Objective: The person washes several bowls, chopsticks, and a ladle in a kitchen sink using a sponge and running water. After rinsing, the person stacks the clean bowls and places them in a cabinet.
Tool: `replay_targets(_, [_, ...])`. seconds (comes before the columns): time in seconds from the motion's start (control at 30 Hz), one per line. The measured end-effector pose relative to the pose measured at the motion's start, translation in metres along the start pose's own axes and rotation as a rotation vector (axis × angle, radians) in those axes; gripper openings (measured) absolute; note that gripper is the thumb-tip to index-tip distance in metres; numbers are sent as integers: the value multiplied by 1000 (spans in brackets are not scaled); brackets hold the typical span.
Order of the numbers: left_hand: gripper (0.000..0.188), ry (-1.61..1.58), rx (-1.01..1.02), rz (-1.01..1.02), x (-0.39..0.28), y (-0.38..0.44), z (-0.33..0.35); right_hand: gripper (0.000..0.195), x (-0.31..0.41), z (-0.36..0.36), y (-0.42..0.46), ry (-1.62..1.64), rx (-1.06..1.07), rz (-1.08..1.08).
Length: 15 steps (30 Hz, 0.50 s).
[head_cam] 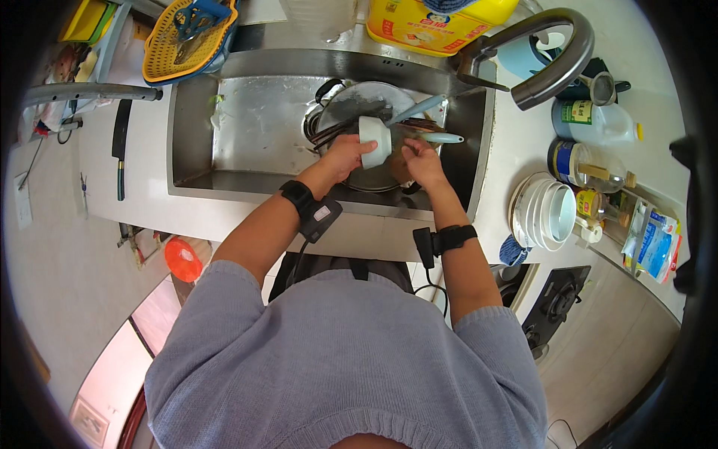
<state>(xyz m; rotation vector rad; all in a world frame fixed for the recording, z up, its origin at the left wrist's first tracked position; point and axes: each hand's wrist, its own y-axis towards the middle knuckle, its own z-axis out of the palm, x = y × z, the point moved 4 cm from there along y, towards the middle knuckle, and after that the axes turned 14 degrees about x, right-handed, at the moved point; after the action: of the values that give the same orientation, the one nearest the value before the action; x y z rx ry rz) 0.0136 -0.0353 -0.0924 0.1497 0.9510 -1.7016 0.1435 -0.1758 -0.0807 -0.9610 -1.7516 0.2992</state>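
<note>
Over the sink my left hand [343,157] grips a small white bowl [374,140] from its left side. The bowl is tipped on its side, its mouth turned toward my right hand [423,163]. My right hand hovers just right of the bowl with its fingers curled; whether it holds anything is unclear. Beneath both hands lies a large wok [364,95] with soapy water in it. Several dark chopsticks [336,133] and two utensils with pale blue handles, one a lower handle [443,138] and one an upper handle [418,108], lean across the wok.
The steel sink [252,134] has food scraps at its left. A curved faucet [561,62] arches over its right corner. Stacked white bowls [541,210] and several bottles [594,120] stand right. A cleaver [121,146] lies left, below a yellow basket [188,42]. A yellow detergent jug [432,28] stands behind.
</note>
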Motion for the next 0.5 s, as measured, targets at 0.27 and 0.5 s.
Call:
replay_targets(0.27, [20,1344,71,-199,22,42,6,38,-46,16,32,155,230,184])
replay_targets(0.5, [14,2103,256,-253,43,44,-1,47,-17,31,36,426,362,464])
